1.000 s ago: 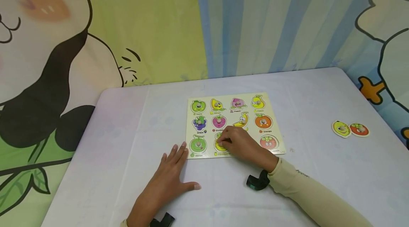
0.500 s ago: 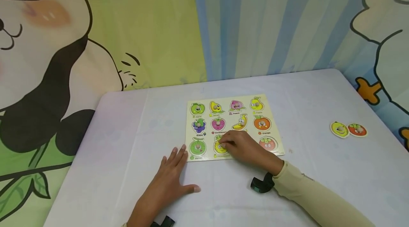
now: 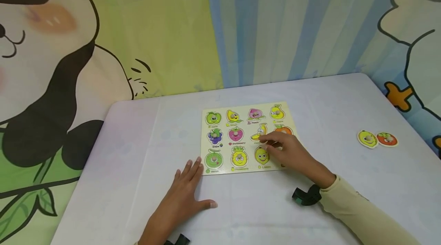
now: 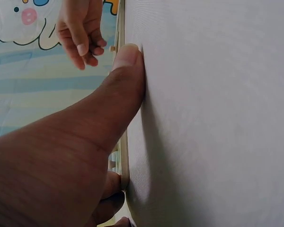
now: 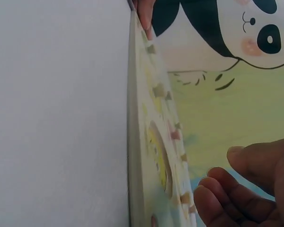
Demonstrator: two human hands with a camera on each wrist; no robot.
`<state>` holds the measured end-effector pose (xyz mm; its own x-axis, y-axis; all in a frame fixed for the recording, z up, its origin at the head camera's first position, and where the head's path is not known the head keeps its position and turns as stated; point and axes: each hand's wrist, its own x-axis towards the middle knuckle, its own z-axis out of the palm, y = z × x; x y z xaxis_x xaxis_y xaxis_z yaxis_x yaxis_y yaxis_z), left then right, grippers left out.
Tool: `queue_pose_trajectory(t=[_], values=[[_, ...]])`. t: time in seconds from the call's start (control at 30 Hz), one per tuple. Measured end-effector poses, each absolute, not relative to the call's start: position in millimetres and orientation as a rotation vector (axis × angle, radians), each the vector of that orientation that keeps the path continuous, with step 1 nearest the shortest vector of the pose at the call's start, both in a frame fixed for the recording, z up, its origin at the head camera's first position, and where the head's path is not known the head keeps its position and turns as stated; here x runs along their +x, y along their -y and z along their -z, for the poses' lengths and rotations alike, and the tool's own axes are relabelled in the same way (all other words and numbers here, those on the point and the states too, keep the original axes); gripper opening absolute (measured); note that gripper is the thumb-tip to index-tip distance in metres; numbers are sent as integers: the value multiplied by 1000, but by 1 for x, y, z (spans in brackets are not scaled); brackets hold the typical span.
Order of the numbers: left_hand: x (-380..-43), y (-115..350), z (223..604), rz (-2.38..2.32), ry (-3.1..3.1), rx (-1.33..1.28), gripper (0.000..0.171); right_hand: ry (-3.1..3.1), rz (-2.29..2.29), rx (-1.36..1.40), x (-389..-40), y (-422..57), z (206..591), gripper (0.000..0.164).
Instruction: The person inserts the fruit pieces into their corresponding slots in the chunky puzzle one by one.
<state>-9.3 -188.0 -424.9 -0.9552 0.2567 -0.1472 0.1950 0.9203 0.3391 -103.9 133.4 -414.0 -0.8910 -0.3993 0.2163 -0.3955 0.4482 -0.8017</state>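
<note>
A cream fruit puzzle board (image 3: 226,162) lies on the white table, with knobbed pieces seated in most of its recesses. My left hand (image 3: 182,193) rests spread on the table, its fingertips touching the board's lower left corner. Over the lower right of the board hovers my right hand (image 3: 293,153), fingers loosely bent and holding nothing. The pineapple piece (image 3: 239,157) sits in the bottom row. Beside it, the lemon recess (image 3: 261,156) shows a printed face and no knob; the right wrist view shows this sunken recess (image 5: 158,158) too. My right hand mostly covers the bottom right recess.
A loose lemon piece (image 3: 367,139) and a loose tomato piece (image 3: 387,139) lie side by side on the table, right of the board. A cartoon-printed cloth (image 3: 172,34) hangs behind the table's back edge.
My right hand has let go of the pineapple piece and moved right, uncovering that piece and the lemon recess. The left hand has stayed in place.
</note>
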Motion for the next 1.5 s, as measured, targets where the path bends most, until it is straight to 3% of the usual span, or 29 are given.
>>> queue_pose_trajectory(t=[0.6, 1.17, 1.37, 1.5], values=[[-10, 188, 424, -463, -2900, 350, 117, -3106, 1341, -430, -101, -229, 425, 26], [-10, 188, 425, -458, -2878, 313, 118, -3172, 1243, 206, -92, -318, 416, 34], [-10, 188, 424, -454, -2872, 309, 118, -3107, 1160, 519, -93, -336, 422, 40], [-10, 188, 423, -451, -2874, 316, 118, -3081, 1152, 589, -95, -342, 431, 40]])
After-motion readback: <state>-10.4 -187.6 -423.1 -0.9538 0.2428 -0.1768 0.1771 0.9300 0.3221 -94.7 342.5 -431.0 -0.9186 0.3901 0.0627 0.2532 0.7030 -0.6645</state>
